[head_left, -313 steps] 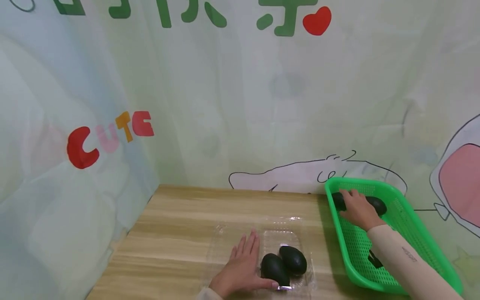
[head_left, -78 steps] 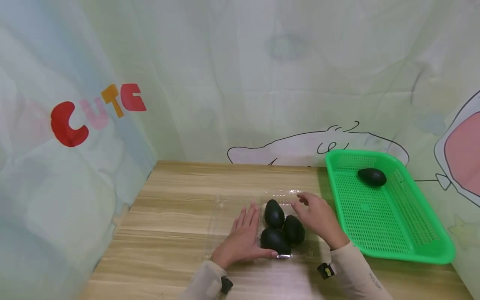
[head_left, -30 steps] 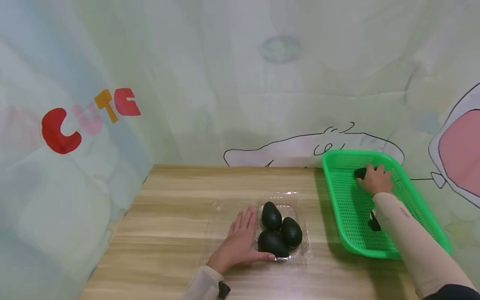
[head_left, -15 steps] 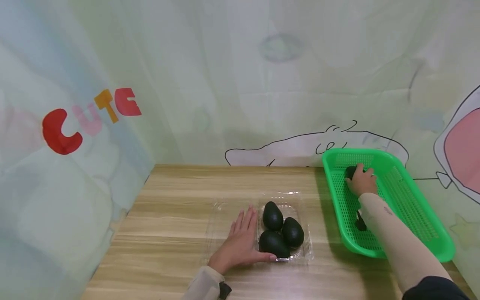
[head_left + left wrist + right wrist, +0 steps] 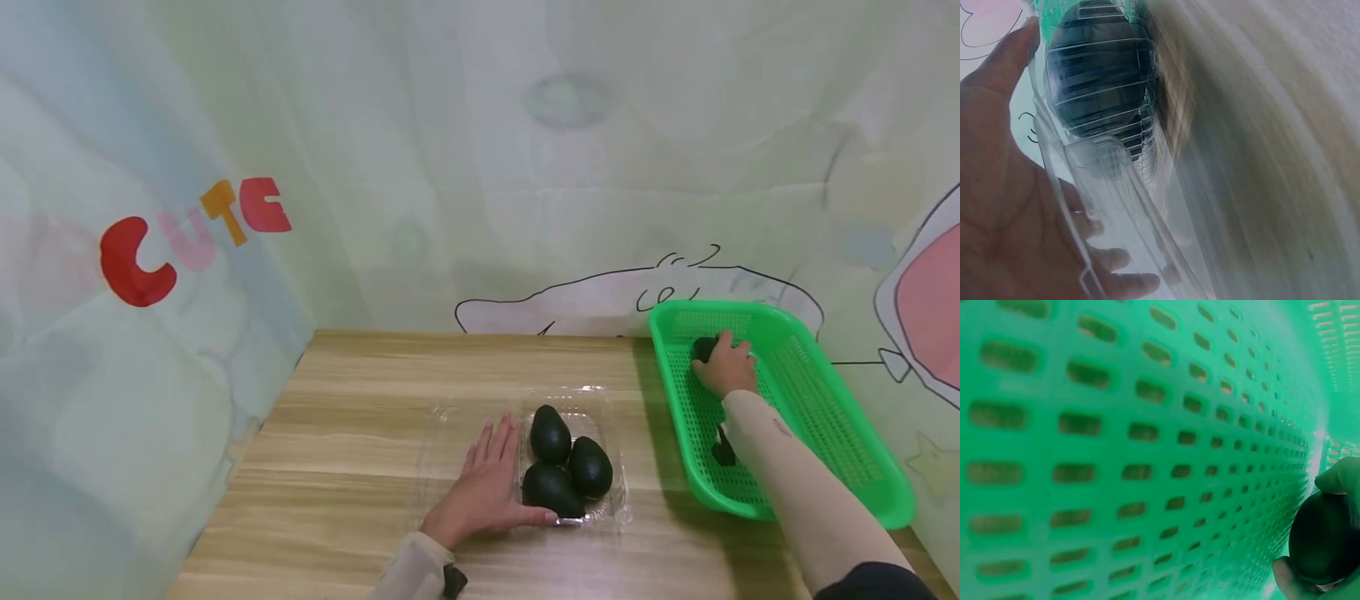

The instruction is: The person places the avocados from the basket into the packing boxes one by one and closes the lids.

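Observation:
My right hand [image 5: 726, 367] is inside the green plastic basket [image 5: 862, 467], fingers curled round a dark avocado [image 5: 703, 348] near its back left corner. In the right wrist view, finger and thumb grip this avocado [image 5: 1319, 540] from both sides. Three more avocados, among them the back one [image 5: 550, 435], lie together in one half of an opened clear plastic clamshell box [image 5: 618, 500]. My left hand [image 5: 483, 492] rests flat over the fold of the box, its fingers straight and its thumb along the front edge. The left wrist view shows the ribbed clear wall [image 5: 1104, 81] with an avocado behind it.
The box lid [image 5: 435, 450] lies spread to the left on the wooden table [image 5: 337, 417]. A printed curtain [image 5: 412, 208] hangs behind and to the left. The basket stands at the table's right, its rim raised around the right forearm [image 5: 802, 483].
A third avocado has gone from the basket into the box. The right hand has returned to the basket, gripped the remaining avocado and shifted it slightly left. The left hand has stayed put.

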A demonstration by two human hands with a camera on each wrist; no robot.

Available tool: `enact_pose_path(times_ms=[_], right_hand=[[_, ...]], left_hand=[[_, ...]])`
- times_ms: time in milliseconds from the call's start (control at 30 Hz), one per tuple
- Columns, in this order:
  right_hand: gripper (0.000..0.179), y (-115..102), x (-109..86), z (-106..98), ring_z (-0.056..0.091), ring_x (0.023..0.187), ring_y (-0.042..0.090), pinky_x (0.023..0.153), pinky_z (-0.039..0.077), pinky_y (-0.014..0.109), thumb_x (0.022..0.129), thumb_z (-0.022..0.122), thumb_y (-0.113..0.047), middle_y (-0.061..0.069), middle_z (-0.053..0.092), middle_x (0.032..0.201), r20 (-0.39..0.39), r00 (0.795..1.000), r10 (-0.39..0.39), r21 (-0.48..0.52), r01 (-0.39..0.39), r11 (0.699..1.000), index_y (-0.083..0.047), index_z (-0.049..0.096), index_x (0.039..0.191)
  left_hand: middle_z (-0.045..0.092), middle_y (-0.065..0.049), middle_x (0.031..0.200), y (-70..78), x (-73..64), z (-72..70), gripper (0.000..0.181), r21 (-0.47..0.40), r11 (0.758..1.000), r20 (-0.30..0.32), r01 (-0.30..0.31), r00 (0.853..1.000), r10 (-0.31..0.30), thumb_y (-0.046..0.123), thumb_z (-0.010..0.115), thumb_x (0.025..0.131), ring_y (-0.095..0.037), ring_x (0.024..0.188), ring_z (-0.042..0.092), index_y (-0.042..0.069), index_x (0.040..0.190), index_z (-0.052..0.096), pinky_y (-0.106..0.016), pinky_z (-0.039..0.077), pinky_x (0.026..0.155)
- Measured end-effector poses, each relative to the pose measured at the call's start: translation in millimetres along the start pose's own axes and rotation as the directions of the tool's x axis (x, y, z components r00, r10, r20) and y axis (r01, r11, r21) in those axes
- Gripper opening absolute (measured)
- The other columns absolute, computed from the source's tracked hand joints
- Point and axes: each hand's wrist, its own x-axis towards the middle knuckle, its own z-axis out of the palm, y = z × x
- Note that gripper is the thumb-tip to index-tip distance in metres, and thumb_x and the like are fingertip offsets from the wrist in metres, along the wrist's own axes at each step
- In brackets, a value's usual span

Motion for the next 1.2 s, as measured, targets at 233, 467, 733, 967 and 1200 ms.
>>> enact_pose_path(times_ms=[233,467,733,967,1200], right_hand=[[0.078,-5.8,-5.4,-10.7,0.037,0.115,0.071,0.087,0.042,0.073,0.100,0.056,-0.026,0.054,0.023,0.137,0.031,0.999,0.010,0.042,-0.012,0.999,0.015,0.013,0.151],[0.082,-10.9,-15.9,-22.2,0.044,0.110,0.069,0.082,0.045,0.071,0.103,0.051,-0.036,0.054,0.026,0.136,0.079,0.997,-0.024,0.044,0.021,0.999,0.016,0.009,0.151],[0.089,-32.8,-31.7,-41.5,0.041,0.120,0.067,0.092,0.043,0.071,0.104,0.047,-0.043,0.054,0.029,0.137,0.132,0.991,-0.029,0.045,0.024,0.999,0.020,0.004,0.150],[0.091,-55.4,-52.1,-58.6,0.046,0.115,0.061,0.085,0.047,0.066,0.103,0.044,-0.051,0.050,0.031,0.137,0.099,0.994,-0.051,0.112,0.040,0.993,0.018,0.007,0.150],[0.082,-102.7,-96.2,-66.5,0.054,0.089,0.046,0.063,0.051,0.048,0.100,0.053,-0.048,0.041,0.033,0.132,-0.082,0.989,-0.121,0.106,0.129,0.986,0.014,0.024,0.145]], left_hand=[[-0.001,-0.017,0.171,0.0,1.2,0.4,0.139,-0.001,1.000,0.004,0.001,1.000,-0.001,0.083,0.070,0.069,-0.045,0.155,0.003,0.003,0.163,0.007,-0.063,0.015,0.122],[-0.001,-0.018,0.171,-0.2,1.3,1.8,0.139,-0.004,1.000,0.002,-0.001,1.000,0.001,0.084,0.069,0.069,-0.045,0.155,0.004,0.002,0.163,0.007,-0.063,0.016,0.121],[-0.002,-0.018,0.171,0.2,0.3,0.1,0.138,-0.012,1.000,-0.002,0.000,1.000,0.000,0.082,0.071,0.069,-0.046,0.154,0.004,0.002,0.162,0.008,-0.063,0.015,0.121],[-0.002,-0.018,0.171,-0.9,2.3,0.6,0.138,-0.020,1.000,-0.007,-0.003,1.000,0.003,0.082,0.071,0.070,-0.045,0.155,0.003,0.002,0.163,0.008,-0.064,0.015,0.121],[-0.001,-0.018,0.170,-0.2,0.7,0.3,0.139,-0.008,1.000,-0.010,-0.015,1.000,0.015,0.083,0.070,0.069,-0.046,0.155,0.004,0.002,0.162,0.008,-0.064,0.016,0.121]])
